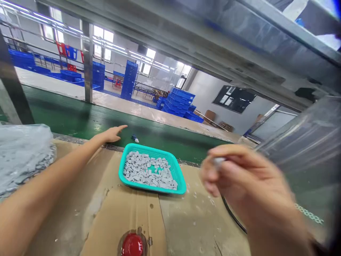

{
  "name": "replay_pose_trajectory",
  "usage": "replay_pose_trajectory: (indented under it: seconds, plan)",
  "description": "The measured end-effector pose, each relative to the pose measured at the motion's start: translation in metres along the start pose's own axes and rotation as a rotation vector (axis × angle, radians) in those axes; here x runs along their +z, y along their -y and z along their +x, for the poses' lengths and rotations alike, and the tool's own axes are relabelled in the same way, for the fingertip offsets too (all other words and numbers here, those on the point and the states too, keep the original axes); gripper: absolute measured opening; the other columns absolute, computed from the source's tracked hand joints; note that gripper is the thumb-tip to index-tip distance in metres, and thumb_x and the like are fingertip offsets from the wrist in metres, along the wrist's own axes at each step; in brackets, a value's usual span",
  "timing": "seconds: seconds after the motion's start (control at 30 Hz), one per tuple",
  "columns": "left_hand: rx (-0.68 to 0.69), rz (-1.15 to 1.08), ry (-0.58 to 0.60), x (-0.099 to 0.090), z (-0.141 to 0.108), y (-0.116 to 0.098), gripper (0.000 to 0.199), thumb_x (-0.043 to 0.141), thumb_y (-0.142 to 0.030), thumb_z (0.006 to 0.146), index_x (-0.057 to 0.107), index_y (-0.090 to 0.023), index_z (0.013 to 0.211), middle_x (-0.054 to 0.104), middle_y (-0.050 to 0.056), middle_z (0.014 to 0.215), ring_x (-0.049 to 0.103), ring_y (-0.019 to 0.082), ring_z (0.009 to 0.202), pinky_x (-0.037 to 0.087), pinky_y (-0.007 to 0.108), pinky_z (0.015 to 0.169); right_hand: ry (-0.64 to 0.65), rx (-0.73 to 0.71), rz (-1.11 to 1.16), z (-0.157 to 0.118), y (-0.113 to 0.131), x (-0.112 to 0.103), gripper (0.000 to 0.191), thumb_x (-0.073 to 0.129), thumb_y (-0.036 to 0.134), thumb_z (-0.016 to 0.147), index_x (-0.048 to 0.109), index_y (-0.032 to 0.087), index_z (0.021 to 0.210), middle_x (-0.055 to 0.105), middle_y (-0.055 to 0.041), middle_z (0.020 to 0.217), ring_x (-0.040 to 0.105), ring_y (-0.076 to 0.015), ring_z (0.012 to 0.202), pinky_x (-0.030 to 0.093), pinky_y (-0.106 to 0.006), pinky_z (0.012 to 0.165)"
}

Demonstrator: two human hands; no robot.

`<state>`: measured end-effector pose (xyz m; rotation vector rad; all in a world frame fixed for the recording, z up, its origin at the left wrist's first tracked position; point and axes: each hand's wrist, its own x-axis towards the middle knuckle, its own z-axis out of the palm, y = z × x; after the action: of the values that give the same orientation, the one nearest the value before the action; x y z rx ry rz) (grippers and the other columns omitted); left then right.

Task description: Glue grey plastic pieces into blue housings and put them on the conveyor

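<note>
My left hand (113,134) reaches over the near edge of the green belt, index finger stretched out and nothing visible in it. Just right of its fingers, a small dark blue piece with a white end (135,138) lies on the belt. In the right foreground my right hand (242,177), smeared by motion, pinches a small grey-white piece (218,161) between thumb and fingers. Between the hands stands a turquoise basket (182,179) holding many small light grey plastic pieces (141,167).
Cardboard (128,209) covers the bench, with a red round button (132,245) at the front. A clear plastic bag of parts (23,153) lies at left. Beyond runs the green belt (160,137). A metal post (87,64) and an overhead shelf (186,35) frame the space.
</note>
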<state>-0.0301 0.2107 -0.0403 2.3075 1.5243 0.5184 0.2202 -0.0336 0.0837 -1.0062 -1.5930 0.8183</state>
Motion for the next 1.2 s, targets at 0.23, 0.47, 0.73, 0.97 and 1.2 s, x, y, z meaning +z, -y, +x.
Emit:
replay_pose_trajectory:
  seconds: [0.23,0.47,0.73,0.97,1.2]
  plan:
    - [0.065,-0.223,0.022,0.024,0.017,-0.041,0.033,0.053,-0.012,0.071,0.055,-0.016,0.103,0.048,0.008,0.118,0.043,0.024,0.109,0.032,0.034,0.092,0.123,0.388,0.264,0.002,-0.056,0.047,0.014,0.058,0.027,0.072,0.054,0.018,0.082,0.053,0.0027,0.056,0.048,-0.0068,0.046,0.034,-0.018,0.041]
    - [-0.106,-0.676,-0.044,-0.016,-0.027,-0.045,0.02,0.035,-0.027,0.083,0.05,-0.013,0.086,0.055,0.008,0.085,0.055,0.017,0.08,0.046,0.032,0.067,0.113,0.389,0.191,-0.012,-0.065,0.052,0.017,0.062,0.026,0.067,0.049,0.017,0.075,0.043,0.0077,0.05,0.039,-0.0051,0.043,0.031,-0.018,0.043]
    - [-0.176,-1.4,0.411,-0.025,-0.181,-0.103,0.021,0.052,-0.035,0.072,0.043,-0.016,0.075,0.04,-0.004,0.061,0.042,0.006,0.052,0.033,0.017,0.045,0.26,0.151,-0.145,-0.025,-0.041,0.067,0.014,0.047,0.024,0.079,0.04,0.021,0.092,0.056,0.001,0.066,0.052,-0.0106,0.057,0.041,-0.022,0.051]
    - [0.057,-1.008,0.342,-0.014,-0.207,-0.134,0.02,0.053,-0.035,0.073,0.049,-0.016,0.071,0.039,-0.006,0.055,0.034,0.005,0.049,0.027,0.019,0.047,0.349,-0.109,-0.558,-0.048,-0.022,0.075,0.01,0.042,0.011,0.081,0.041,0.021,0.081,0.052,0.0042,0.066,0.05,-0.0077,0.056,0.04,-0.017,0.051]
    - [0.016,-1.098,0.438,-0.011,-0.209,-0.133,0.018,0.057,-0.03,0.069,0.05,-0.014,0.063,0.042,-0.005,0.052,0.038,0.006,0.051,0.029,0.02,0.049,0.193,-0.541,-0.675,-0.06,-0.028,0.072,0.018,0.05,0.004,0.075,0.057,0.015,0.087,0.059,-0.0042,0.082,0.056,-0.0131,0.078,0.046,-0.024,0.071]
